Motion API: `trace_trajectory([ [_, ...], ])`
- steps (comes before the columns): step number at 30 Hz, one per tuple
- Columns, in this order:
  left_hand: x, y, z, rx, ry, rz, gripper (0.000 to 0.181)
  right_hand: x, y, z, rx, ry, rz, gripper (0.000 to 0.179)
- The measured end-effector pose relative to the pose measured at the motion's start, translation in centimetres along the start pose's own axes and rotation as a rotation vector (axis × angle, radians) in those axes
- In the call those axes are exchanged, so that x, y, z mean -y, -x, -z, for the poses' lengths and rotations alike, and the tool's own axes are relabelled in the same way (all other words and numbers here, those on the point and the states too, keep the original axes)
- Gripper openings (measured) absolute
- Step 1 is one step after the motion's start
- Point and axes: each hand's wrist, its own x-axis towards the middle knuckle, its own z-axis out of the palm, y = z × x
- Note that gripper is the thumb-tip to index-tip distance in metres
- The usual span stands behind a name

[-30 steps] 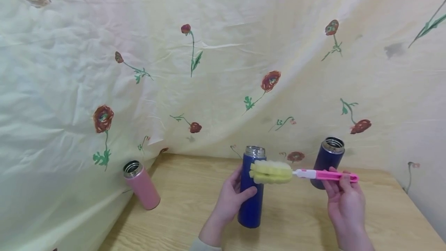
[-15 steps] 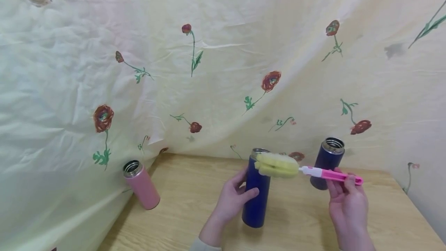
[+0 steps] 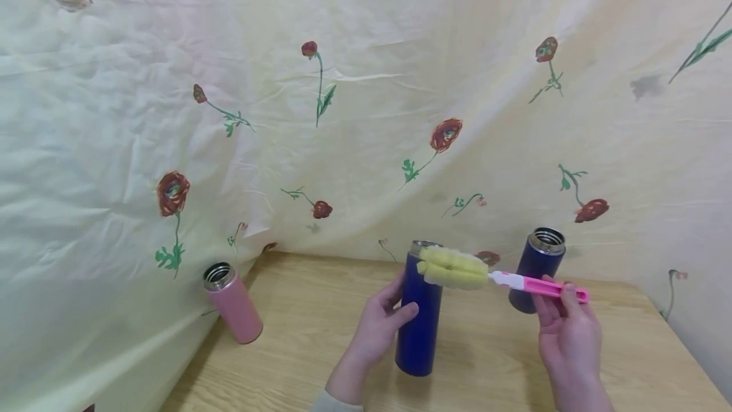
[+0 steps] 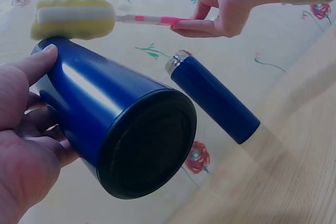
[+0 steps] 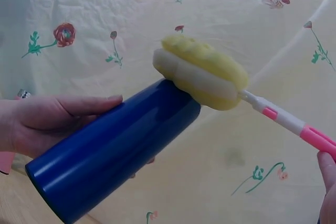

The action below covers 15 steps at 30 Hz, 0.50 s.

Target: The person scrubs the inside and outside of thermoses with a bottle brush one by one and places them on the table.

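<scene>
In the head view my left hand [image 3: 374,329] grips a blue vacuum flask [image 3: 417,339] by its side, thumb across the front. The flask has no lid, and its steel neck is partly covered by the sponge. My right hand [image 3: 572,339] pinches the pink handle of a bottle brush [image 3: 546,287] between thumb and fingers. The brush's yellow-and-white sponge head [image 3: 454,268] lies sideways against the flask's upper side. From the right wrist, the sponge [image 5: 210,77] shows right at the top end of the flask [image 5: 115,148]. The left wrist view shows the flask's black base [image 4: 149,145].
A second, dark blue flask [image 3: 534,272] stands lidless on the wooden table [image 3: 309,310], behind the right hand. Further left stands a pink flask [image 3: 236,310], also lidless, near the table's left edge. A flower-patterned cloth [image 3: 354,145] hangs behind and along the left side.
The blue flask has shifted slightly right and leans a little. The sponge head has risen toward the flask's neck, tilting the brush more. Both hands keep their holds.
</scene>
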Motion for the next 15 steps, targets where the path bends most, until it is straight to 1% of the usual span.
trace_trajectory([
  [2,-0.1,0.0,0.1,-0.013,0.006,-0.001,0.066,0.0,-0.1,0.1,-0.001,0.032,-0.012,0.012],
  [5,-0.1,-0.1,0.2,-0.027,0.013,-0.005,0.066,0.0,-0.2,0.3,0.020,0.054,-0.028,0.011],
  [11,-0.4,-0.2,0.9,-0.066,0.025,-0.004,0.066,-0.3,-0.7,1.0,0.131,0.097,-0.067,0.008],
  [15,-0.8,-0.3,1.5,-0.080,0.065,-0.021,0.065,-0.4,-1.0,1.6,0.203,0.170,-0.100,0.007],
])
